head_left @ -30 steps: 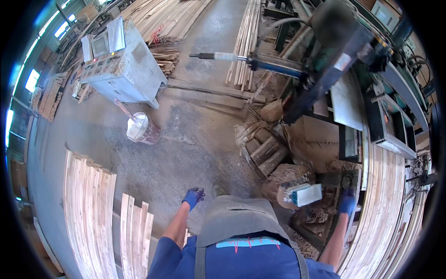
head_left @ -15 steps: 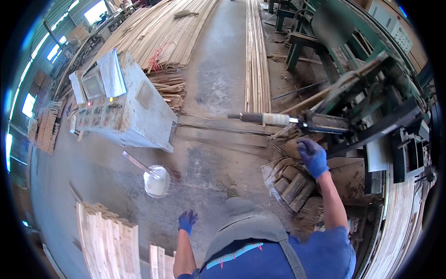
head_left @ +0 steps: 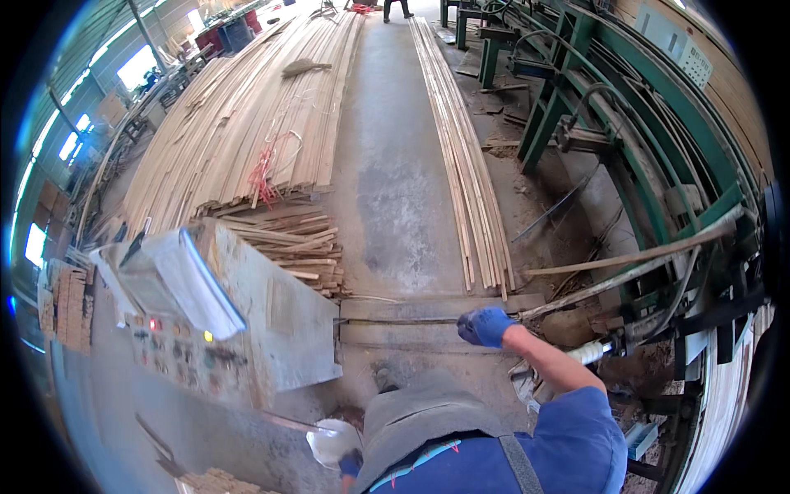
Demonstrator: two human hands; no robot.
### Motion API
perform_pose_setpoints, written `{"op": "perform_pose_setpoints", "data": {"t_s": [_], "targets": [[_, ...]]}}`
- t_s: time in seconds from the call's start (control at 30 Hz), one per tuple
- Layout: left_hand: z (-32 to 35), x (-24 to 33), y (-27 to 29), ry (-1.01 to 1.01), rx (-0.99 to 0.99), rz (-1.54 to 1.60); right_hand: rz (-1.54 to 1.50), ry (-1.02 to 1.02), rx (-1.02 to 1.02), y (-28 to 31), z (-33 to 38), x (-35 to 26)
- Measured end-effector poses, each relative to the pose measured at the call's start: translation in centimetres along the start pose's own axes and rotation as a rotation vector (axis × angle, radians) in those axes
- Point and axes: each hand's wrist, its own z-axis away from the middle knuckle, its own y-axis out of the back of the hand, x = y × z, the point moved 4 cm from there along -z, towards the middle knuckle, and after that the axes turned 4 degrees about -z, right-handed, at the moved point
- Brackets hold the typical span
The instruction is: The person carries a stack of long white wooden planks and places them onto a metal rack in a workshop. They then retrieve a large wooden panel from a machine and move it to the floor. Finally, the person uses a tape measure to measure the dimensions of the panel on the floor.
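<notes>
My right hand (head_left: 485, 327), in a blue glove, reaches forward over the floor strips with its fingers curled closed. Whatever it may hold is hidden. Behind my right forearm shows the white sleeve of a machine bar (head_left: 589, 352). My left hand (head_left: 351, 461), also gloved, is low beside a white bucket (head_left: 331, 443), partly covered by my grey apron (head_left: 440, 412). Its fingers are too hidden to read. A stick (head_left: 284, 421) leans out of the bucket.
A control cabinet (head_left: 288, 329) with papers and lit buttons stands at left. Long wooden strips (head_left: 247, 123) lie beyond it, with a narrower row (head_left: 465, 165) further right. Green machinery (head_left: 576, 82) lines the right side. Another person (head_left: 397, 10) stands far ahead.
The view has shifted forward, bringing the cabinet nearer. My right hand has moved leftward from beside the machine, and its fingers have curled. My left hand has dropped beside the bucket.
</notes>
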Motion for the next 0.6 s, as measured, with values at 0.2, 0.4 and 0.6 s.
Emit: {"op": "perform_pose_setpoints", "data": {"t_s": [0.2,0.4,0.6], "targets": [[-6.2,40.8,-25.2,-0.459,-0.236,-0.398,-0.081,-0.239,-0.308,-7.4,-8.8,13.1],[-11.5,65.3,-41.2,-0.641,-0.300,-0.393,-0.298,-0.602,-0.657,-3.8,-22.1,25.0],[-23.7,69.0,-43.6,-0.107,-0.111,-0.248,-0.313,-0.248,-0.170,5.6,-50.6,36.3]]}}
